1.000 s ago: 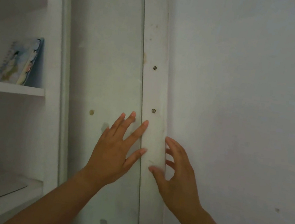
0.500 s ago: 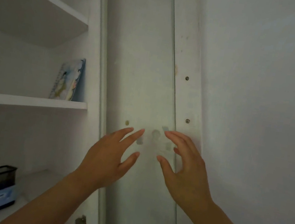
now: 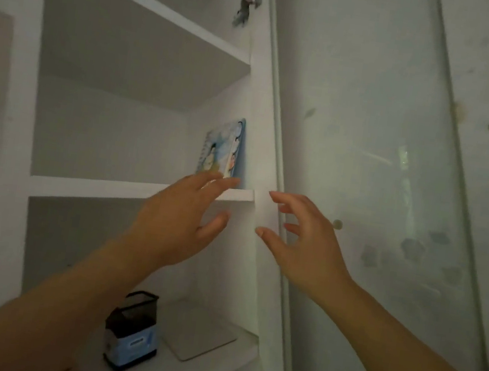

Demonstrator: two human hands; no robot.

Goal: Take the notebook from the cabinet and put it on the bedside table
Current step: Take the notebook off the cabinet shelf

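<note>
Hands first: left hand (image 3: 179, 226) open, fingers (image 3: 221, 183) spread and empty, tips level with the shelf (image 3: 95, 188) edge. Right hand (image 3: 304, 241) loosely curled, holding nothing, in front of the cabinet side panel. Notebook (image 3: 222, 147) stands upright on the shelf, long axis vertical, leaning on the right wall, just above and beyond the left fingertips. Left hand judged nearer.

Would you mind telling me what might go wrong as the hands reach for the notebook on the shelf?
1. The notebook stands upright, leaning on the cabinet's side wall; a nudge from the left hand could tip it flat or off the shelf.
2. The right hand is close to the open glass door and may bump it.
3. A dropped notebook could hit the black box below.
</note>
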